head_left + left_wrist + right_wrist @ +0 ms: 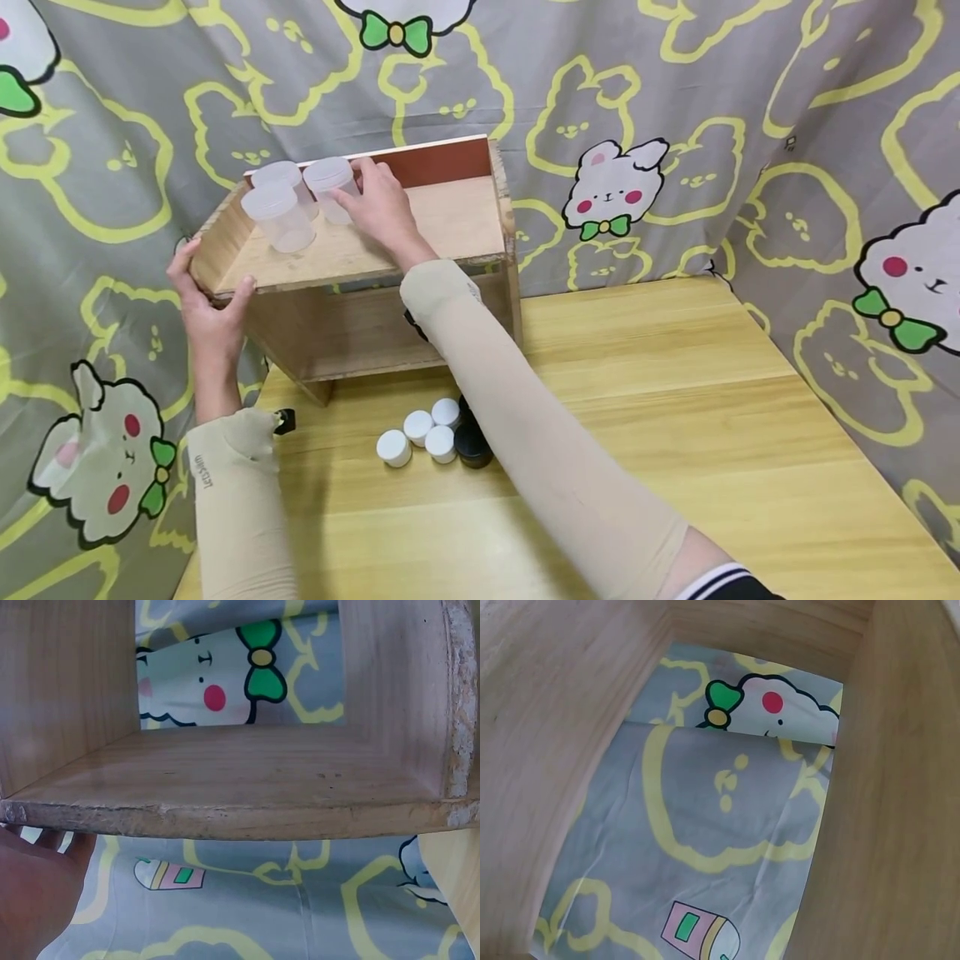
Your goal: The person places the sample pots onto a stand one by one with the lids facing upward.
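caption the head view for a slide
Right hand holds one of three clear jars on a wooden shelf, left hand at its corner

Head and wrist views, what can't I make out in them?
Head view: how many black caps there are; the right sleeve covers part of the group.
Left wrist view: the whole left hand; the frame edge cuts it off and the shelf hides the finger ends.
Right wrist view: the right hand; it is out of frame.
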Action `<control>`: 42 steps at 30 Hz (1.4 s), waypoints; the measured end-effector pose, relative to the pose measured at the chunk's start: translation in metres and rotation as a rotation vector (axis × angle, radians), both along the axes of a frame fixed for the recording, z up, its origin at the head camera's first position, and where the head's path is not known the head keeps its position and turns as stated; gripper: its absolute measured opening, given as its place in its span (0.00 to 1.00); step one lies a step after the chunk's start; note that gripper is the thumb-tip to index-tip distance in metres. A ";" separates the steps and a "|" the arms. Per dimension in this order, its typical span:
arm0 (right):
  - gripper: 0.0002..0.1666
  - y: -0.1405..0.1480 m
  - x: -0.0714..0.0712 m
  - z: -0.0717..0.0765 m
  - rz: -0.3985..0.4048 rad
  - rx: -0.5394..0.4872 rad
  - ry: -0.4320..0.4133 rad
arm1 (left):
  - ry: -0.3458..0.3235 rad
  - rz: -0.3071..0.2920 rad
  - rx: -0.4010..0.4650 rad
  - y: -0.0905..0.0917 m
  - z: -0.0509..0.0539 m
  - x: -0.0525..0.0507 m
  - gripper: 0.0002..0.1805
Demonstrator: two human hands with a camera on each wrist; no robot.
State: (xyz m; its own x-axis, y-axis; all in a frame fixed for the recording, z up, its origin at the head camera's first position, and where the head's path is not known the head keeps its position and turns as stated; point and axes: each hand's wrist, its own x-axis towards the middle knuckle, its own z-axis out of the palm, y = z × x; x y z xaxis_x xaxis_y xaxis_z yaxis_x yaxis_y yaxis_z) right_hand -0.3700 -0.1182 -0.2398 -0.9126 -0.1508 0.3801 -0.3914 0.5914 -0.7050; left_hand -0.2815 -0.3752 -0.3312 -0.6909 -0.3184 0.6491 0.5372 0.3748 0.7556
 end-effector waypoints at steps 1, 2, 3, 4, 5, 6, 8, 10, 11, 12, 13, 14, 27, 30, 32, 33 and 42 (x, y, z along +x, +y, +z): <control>0.28 0.000 0.000 0.000 -0.006 0.003 -0.005 | -0.001 -0.001 0.000 0.000 0.000 0.000 0.42; 0.28 0.000 0.000 0.000 -0.011 0.006 -0.009 | 0.000 -0.004 0.001 0.001 0.001 0.001 0.42; 0.28 0.000 0.000 0.000 -0.015 0.008 -0.014 | 0.000 -0.006 0.000 0.001 0.002 0.002 0.42; 0.28 0.000 0.000 0.000 -0.019 0.009 -0.013 | 0.000 -0.007 0.001 0.002 0.002 0.002 0.41; 0.29 0.000 0.000 0.001 -0.022 0.011 -0.013 | -0.003 -0.007 0.001 0.003 0.003 0.003 0.41; 0.29 0.000 0.000 0.001 -0.025 0.009 -0.014 | -0.003 -0.009 0.000 0.004 0.004 0.003 0.41; 0.30 0.000 0.000 0.001 -0.028 0.004 -0.015 | -0.007 -0.008 -0.003 0.005 0.005 0.003 0.41; 0.30 0.001 -0.001 0.002 -0.028 -0.008 -0.022 | -0.012 -0.007 -0.007 0.005 0.006 0.002 0.41; 0.30 0.001 0.000 0.002 -0.027 -0.013 -0.027 | -0.014 -0.004 -0.009 0.005 0.006 0.002 0.41; 0.29 0.001 0.000 0.002 -0.024 -0.019 -0.035 | -0.014 -0.004 -0.012 0.005 0.006 0.002 0.41; 0.29 0.002 -0.001 0.002 -0.022 -0.023 -0.035 | -0.012 -0.004 -0.014 0.005 0.007 0.001 0.41; 0.28 0.002 -0.001 0.002 -0.019 -0.025 -0.038 | -0.009 -0.005 -0.017 0.006 0.007 0.001 0.41; 0.27 0.006 0.000 0.002 -0.003 -0.019 -0.057 | -0.003 -0.009 -0.015 0.011 0.004 0.001 0.41; 0.27 0.007 0.000 0.002 -0.008 -0.018 -0.057 | -0.003 -0.014 -0.009 0.011 0.002 0.000 0.41; 0.27 0.007 0.000 0.000 -0.011 -0.018 -0.054 | 0.001 -0.017 -0.004 0.010 0.001 0.000 0.41; 0.27 0.007 0.000 0.000 -0.011 -0.017 -0.048 | 0.001 -0.015 -0.001 0.009 0.000 -0.001 0.41; 0.21 0.009 0.008 0.003 0.019 -0.025 0.078 | 0.011 -0.004 0.011 0.003 0.002 0.001 0.41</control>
State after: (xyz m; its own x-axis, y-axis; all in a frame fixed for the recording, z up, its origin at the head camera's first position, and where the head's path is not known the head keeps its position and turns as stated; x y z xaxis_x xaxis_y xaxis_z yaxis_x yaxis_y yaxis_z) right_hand -0.3625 -0.1090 -0.2366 -0.8771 -0.1576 0.4537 -0.4567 0.5661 -0.6863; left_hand -0.2805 -0.3720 -0.3292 -0.6850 -0.3225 0.6532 0.5471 0.3644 0.7536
